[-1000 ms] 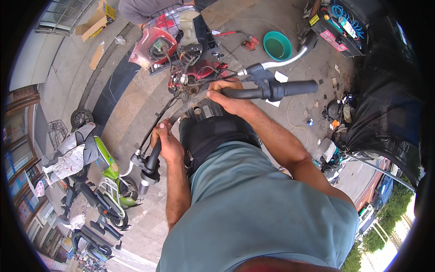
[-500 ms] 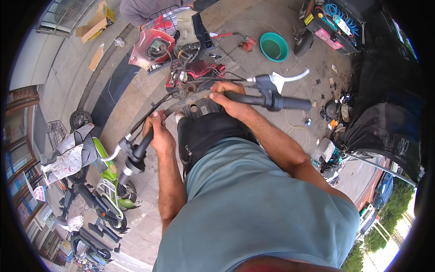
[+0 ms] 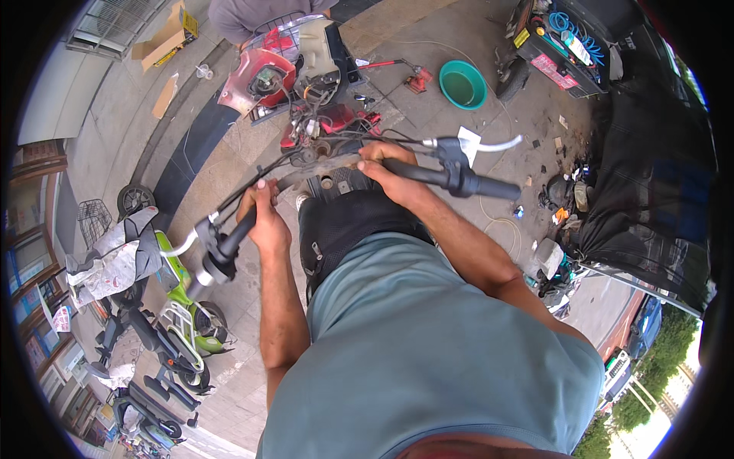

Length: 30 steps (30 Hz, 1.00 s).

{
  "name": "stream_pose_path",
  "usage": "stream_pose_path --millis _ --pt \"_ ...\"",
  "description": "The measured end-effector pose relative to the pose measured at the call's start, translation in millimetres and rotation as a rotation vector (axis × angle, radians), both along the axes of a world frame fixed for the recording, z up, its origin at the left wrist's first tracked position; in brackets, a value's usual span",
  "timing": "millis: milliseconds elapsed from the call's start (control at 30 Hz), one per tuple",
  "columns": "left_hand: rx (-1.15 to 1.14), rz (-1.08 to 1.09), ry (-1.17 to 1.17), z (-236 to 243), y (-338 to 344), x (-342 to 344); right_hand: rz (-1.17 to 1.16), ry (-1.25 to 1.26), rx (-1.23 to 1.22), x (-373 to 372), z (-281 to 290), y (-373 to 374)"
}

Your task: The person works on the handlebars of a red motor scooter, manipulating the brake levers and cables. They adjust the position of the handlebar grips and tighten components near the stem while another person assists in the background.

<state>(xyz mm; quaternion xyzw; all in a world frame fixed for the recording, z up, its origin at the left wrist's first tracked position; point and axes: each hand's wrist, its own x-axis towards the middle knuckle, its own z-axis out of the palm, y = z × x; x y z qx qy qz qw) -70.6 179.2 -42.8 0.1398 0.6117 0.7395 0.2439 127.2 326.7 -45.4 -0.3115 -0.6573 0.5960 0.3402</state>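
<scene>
A scooter-type handlebar (image 3: 336,163) spans the middle of the view in front of me, with cables running along it. My left hand (image 3: 262,218) is closed round its left side, inboard of the black left grip and a white brake lever (image 3: 182,243). On the other side my right hand (image 3: 388,170) wraps the bar just inboard of the black lever mount (image 3: 456,168). The right grip (image 3: 495,187) and its white lever (image 3: 501,144) stick out beyond that hand. Below the bar's centre part of a black footboard (image 3: 348,182) shows between my legs.
Stripped red and cream body panels (image 3: 260,80) with a wire basket lie ahead, by a person in grey (image 3: 264,15). A green basin (image 3: 462,84) stands far right, near a toolbox (image 3: 562,57). Parked scooters (image 3: 183,294) line the left. Scattered parts and a black cover (image 3: 642,176) lie right.
The handlebar has turned slightly clockwise: its right end has come nearer me and its left end has shifted left and away. Both hands have kept their hold.
</scene>
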Motion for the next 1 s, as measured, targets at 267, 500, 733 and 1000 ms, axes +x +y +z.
stream_pose_path --millis 267,500,733,1000 --pt "0.023 0.017 -0.017 3.5 -8.1 22.0 0.101 -0.12 -0.1 1.6 10.9 24.8" --pt "-0.04 -0.059 0.052 10.1 10.2 -7.3 0.049 -0.014 -0.114 12.1 -1.0 -6.9" --pt "-0.017 -0.019 -0.031 2.4 -10.2 10.3 0.1 -0.124 -0.093 3.6 22.2 18.7" --pt "-0.069 -0.097 0.076 19.0 14.3 -15.6 -0.044 0.129 -0.047 8.2 -7.0 -15.5"
